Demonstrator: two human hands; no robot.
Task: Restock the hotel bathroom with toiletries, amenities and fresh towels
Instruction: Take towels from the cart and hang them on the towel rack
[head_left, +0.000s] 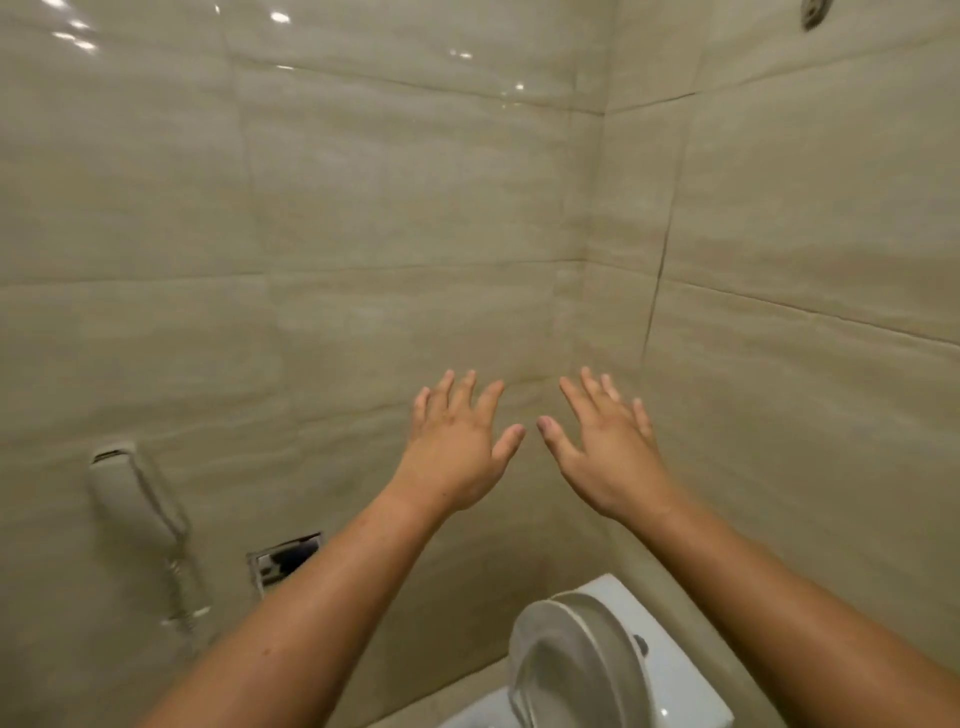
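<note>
My left hand and my right hand are stretched out in front of me, backs up, fingers spread, side by side with a small gap between the thumbs. Neither holds anything. They hover in the air in front of the beige tiled wall corner, above the white toilet. No toiletries, amenities or towels are in view.
The toilet's lid stands raised against the cistern at the bottom right. A white wall-mounted handset with a cord hangs at the lower left. A rectangular recess in the tiles sits beside my left forearm. A metal fitting shows at the top right.
</note>
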